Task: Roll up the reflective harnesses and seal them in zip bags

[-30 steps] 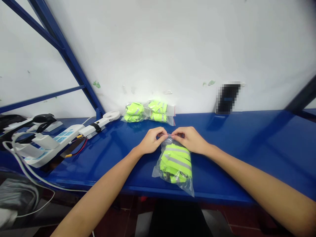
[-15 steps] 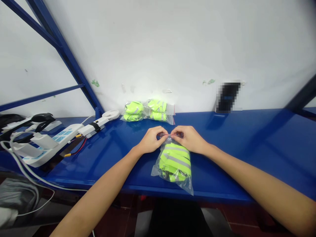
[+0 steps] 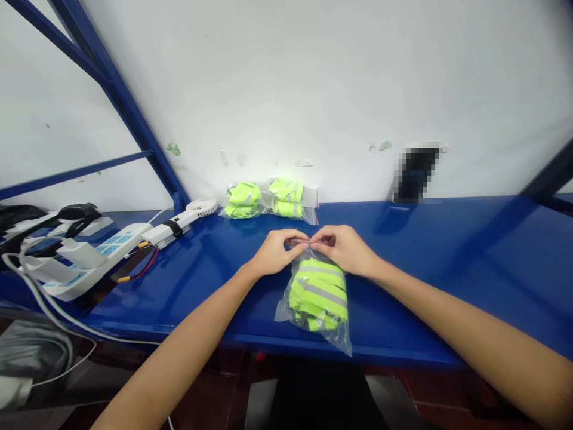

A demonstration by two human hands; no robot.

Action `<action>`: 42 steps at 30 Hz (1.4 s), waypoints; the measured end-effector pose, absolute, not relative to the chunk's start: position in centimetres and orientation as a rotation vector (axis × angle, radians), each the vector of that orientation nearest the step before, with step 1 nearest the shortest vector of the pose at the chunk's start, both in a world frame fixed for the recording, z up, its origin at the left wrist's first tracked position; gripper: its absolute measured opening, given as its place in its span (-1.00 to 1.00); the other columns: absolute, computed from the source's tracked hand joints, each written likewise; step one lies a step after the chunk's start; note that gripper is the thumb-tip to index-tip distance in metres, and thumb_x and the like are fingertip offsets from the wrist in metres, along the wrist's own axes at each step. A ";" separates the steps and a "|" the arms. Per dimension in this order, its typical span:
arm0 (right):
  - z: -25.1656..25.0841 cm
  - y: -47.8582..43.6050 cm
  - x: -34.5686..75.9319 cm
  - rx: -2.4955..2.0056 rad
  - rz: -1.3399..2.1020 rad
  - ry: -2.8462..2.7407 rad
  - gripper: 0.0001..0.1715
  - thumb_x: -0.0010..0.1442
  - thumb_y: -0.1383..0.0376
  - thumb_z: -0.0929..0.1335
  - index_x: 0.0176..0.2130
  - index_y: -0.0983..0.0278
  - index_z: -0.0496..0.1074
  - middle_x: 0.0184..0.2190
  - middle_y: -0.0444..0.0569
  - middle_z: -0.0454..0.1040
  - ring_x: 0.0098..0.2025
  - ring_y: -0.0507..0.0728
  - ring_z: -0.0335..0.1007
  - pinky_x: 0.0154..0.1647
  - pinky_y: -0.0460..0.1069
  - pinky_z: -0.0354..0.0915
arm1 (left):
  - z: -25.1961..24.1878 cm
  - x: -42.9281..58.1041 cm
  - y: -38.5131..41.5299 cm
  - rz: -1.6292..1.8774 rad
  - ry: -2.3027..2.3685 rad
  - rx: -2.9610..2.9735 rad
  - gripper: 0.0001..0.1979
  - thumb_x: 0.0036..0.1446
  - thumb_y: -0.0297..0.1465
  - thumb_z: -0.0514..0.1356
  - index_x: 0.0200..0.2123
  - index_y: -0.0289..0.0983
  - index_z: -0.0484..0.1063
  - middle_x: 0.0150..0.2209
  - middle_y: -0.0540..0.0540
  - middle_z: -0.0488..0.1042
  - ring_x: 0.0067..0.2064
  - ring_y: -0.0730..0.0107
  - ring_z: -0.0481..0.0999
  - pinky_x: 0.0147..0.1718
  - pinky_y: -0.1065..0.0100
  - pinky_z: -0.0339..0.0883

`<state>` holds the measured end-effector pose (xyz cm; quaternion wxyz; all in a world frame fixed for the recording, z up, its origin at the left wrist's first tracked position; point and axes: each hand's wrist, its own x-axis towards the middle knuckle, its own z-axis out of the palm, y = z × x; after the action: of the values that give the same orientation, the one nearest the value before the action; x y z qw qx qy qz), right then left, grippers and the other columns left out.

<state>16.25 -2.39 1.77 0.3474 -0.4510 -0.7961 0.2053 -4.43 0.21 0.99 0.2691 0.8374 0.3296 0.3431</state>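
A clear zip bag lies on the blue table near its front edge. Inside it is a folded neon-yellow reflective vest with grey stripes. At the bag's far end, my left hand pinches the zip edge between thumb and fingers. My right hand pinches the same edge from the other side, its thumb tip almost meeting the left one. The exact line of the zip is partly hidden by the fingertips.
Bagged neon-yellow bundles lie against the white wall at the back. To the left are a white power strip with plugs and cables, and a small white fan. A dark pixelated object leans on the wall at the right.
Both hands keep their pinch on the bag's edge, the fingertips now slightly closer together. The bag stays in nearly the same place.
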 end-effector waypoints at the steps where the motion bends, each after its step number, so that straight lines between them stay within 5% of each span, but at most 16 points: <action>1: 1.8 -2.4 16.2 -1.168 0.508 -2.072 -0.83 0.20 0.28 0.38 -0.27 0.25 0.59 -0.36 -0.07 0.59 -0.39 0.07 0.41 -0.34 -0.03 0.26 | 0.8 -4.5 0.4 0.899 0.902 2.187 -0.72 0.18 -0.24 0.21 -0.21 -0.32 0.58 -0.26 -0.13 0.60 -0.28 0.35 0.50 -0.28 0.38 0.32; 11: 1.9 -2.2 16.7 -1.236 0.541 -2.185 -0.74 0.29 0.23 0.29 -0.27 0.26 0.55 -0.35 -0.08 0.60 -0.35 0.09 0.45 -0.33 -0.04 0.24 | 0.7 -4.7 1.2 0.880 0.970 1.988 -0.79 0.07 -0.33 0.25 -0.36 -0.39 0.56 -0.40 -0.09 0.57 -0.39 0.43 0.46 -0.37 0.44 0.28; 42: 2.1 -2.7 16.2 -1.225 0.663 -2.135 -0.76 0.25 0.23 0.31 -0.26 0.28 0.55 -0.31 -0.05 0.60 -0.30 0.10 0.46 -0.27 -0.03 0.27 | 0.8 -4.5 0.7 0.795 0.852 2.050 -0.71 0.12 -0.21 0.27 -0.34 -0.37 0.54 -0.38 -0.09 0.54 -0.37 0.43 0.45 -0.35 0.43 0.30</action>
<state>16.20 -2.68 2.14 0.2918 -0.4594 -0.8012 0.2487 -4.53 0.73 0.83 0.3819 0.8033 0.3341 0.3118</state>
